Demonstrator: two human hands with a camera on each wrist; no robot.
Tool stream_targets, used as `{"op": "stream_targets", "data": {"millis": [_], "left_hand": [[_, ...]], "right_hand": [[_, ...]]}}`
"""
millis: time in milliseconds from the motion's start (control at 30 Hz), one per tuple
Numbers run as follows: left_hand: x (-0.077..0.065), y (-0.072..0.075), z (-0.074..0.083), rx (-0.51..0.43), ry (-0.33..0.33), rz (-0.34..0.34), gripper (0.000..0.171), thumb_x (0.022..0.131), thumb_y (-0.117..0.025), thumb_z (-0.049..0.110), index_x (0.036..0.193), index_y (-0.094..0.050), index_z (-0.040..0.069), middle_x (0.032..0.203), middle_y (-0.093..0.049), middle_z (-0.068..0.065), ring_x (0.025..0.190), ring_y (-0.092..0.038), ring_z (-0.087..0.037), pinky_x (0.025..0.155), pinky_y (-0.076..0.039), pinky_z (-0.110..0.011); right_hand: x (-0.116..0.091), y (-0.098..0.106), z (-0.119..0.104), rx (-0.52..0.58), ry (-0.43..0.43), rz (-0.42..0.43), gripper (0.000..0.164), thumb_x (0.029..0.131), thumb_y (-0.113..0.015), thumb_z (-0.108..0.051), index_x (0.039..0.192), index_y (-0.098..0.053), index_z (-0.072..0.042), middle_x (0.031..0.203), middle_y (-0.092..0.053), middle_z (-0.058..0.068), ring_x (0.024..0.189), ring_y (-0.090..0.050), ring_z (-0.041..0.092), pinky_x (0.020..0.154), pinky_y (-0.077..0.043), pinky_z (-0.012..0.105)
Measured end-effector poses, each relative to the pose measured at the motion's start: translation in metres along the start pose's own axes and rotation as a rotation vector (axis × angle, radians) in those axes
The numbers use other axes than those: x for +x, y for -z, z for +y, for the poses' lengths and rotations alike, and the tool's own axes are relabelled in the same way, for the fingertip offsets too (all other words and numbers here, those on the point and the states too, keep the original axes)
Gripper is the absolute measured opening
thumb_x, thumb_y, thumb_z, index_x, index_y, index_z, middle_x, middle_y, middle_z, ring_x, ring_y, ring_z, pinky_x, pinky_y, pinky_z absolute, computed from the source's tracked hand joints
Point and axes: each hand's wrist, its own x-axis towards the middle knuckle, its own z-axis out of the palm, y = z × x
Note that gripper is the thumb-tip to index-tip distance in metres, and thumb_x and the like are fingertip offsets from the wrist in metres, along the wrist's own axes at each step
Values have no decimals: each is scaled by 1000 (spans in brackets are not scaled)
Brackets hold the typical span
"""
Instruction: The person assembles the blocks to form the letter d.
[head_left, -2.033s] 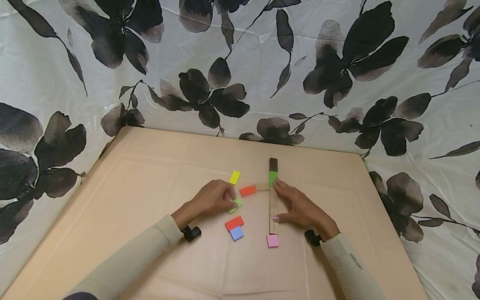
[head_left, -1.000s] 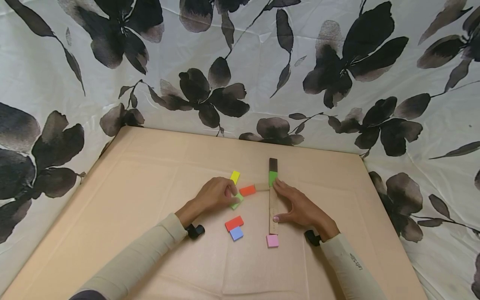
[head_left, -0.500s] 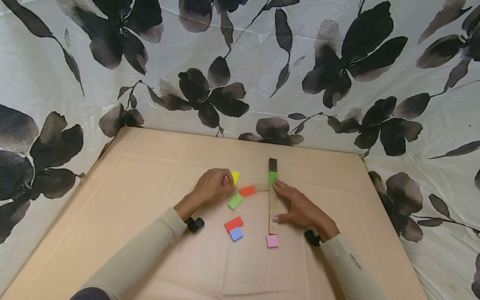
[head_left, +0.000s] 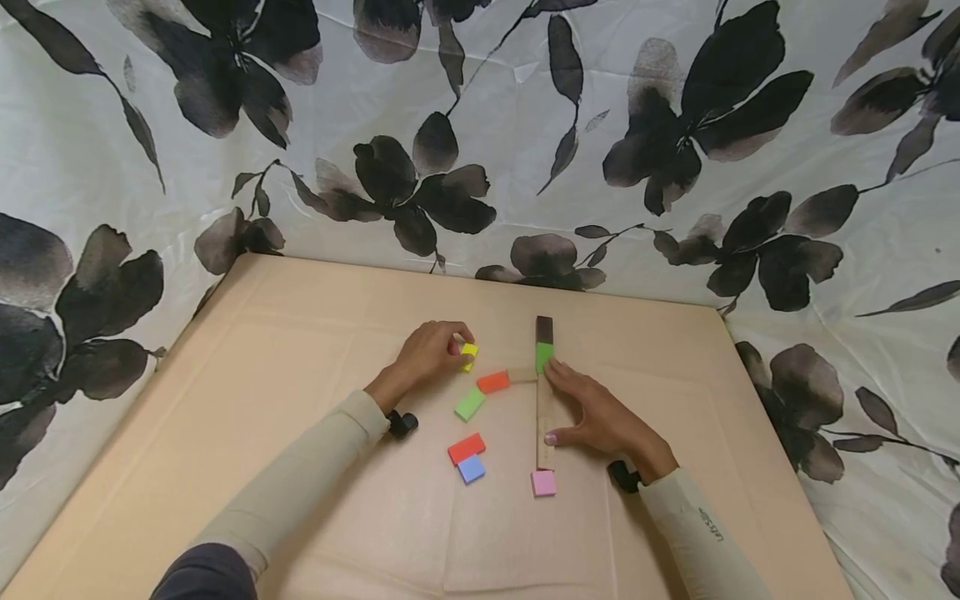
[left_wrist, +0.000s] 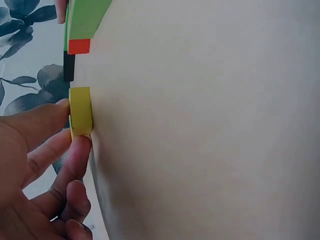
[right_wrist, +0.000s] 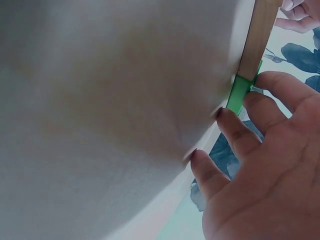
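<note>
My left hand (head_left: 433, 354) pinches a small yellow block (head_left: 470, 357) by its sides near the middle of the board. The left wrist view shows thumb and fingertips on the yellow block (left_wrist: 81, 111). My right hand (head_left: 603, 417) rests beside an upright line of pieces, its thumb and fingertips touching the right side. That line runs from a black block (head_left: 544, 328) and a green block (head_left: 544, 357) down a plain wooden strip (head_left: 545, 421) to a pink block (head_left: 543, 483). A tan block (head_left: 522, 375) and an orange-red block (head_left: 492, 382) extend leftward from it.
A light green block (head_left: 470, 404) lies close to the orange-red block's lower left corner. Below it, a red block (head_left: 467, 448) touches a blue block (head_left: 472, 469). The tan board (head_left: 337, 533) ends at a floral cloth (head_left: 525, 183) behind.
My left hand has turned the light green block slightly and let it go beside the orange-red block. It has moved up and now pinches the yellow block. The right hand has stayed put.
</note>
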Motion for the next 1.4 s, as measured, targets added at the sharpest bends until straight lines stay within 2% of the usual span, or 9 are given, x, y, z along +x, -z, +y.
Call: {"op": "stream_targets", "data": {"millis": [333,733,1033,1267,1400], "left_hand": [[-17,3,-5,-17,-12,-25,27,91,-84,24,115,-77,14,80,-66,0,81,-59,-17,78,-45,-32],[-59,9,-13,-54,-19,-34,24,88,-86,22,110,-78,15,76,-66,3,75,-58,-12,74,-45,-30],[-90,8,-9,-116,-30,-50,22,87,-85,13,108,-79,13,77,-68,7,78,-60,-11,78,-47,-30],[-107,1,-2,-150,-31,-32,24,84,-84,8,107,-80,11,75,-69,9,76,-62,-9,78,-47,-28],[-114,-3,2,-157,-5,-23,23,83,-85,10,106,-80,13,74,-68,11,81,-61,-12,82,-46,-30]], "right_hand": [[2,0,-1,-9,-6,-2,112,80,-92,-40,168,-29,-11,179,-18,10,164,-20,41,127,-25,64],[3,0,0,-8,-8,-2,113,81,-92,-41,168,-28,-11,179,-17,10,164,-20,41,128,-25,64],[3,1,0,-5,5,1,112,81,-92,-39,168,-28,-11,179,-17,10,164,-20,41,127,-25,64],[4,1,0,-3,0,1,112,81,-92,-39,168,-28,-11,179,-17,11,164,-20,41,127,-25,64],[5,0,0,1,1,1,112,81,-92,-40,168,-28,-11,179,-17,11,164,-20,41,127,-25,64]]}}
